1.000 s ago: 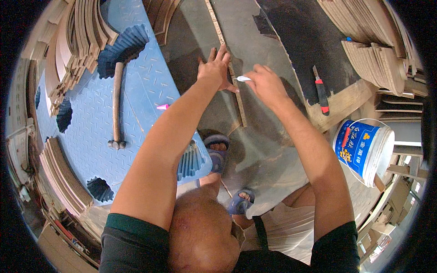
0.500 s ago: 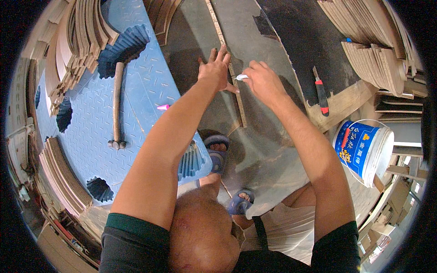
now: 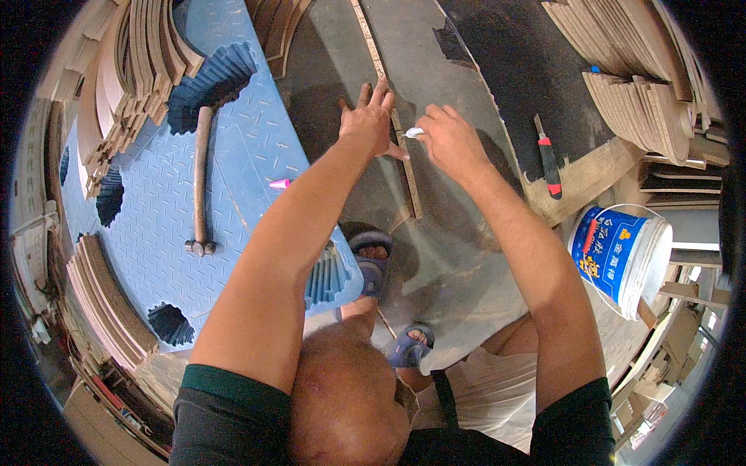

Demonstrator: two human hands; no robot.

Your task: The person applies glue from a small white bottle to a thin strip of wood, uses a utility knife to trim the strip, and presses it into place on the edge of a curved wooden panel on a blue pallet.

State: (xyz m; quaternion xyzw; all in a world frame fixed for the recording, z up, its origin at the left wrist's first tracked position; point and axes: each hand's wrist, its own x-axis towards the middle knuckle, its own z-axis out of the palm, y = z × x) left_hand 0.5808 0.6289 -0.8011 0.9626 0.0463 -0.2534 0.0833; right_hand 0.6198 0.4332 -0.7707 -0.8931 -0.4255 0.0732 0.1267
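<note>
A long, narrow strip (image 3: 414, 190) with a speckled, wood-like face lies across the dark grey surface in front of me. My left hand (image 3: 367, 128) rests on it with fingers spread, the thumb reaching over the strip. Just to the right, my right hand (image 3: 453, 142) is closed around a small white pen-like thing (image 3: 414, 133). Its white end points at the strip; the rest is hidden in my fingers, so I cannot tell its exact kind.
On the left, a blue ribbed plastic platform (image 3: 148, 233) bears a hammer (image 3: 200, 182), a small pink pointed thing (image 3: 280, 184) and stacked curved boards (image 3: 144, 70). At right lie a red-and-black utility knife (image 3: 549, 159), a blue-and-white bucket (image 3: 618, 252) and more curved boards (image 3: 641, 113).
My right hand and the white thing have shifted very slightly to the right. My left hand stays in place on the strip.
</note>
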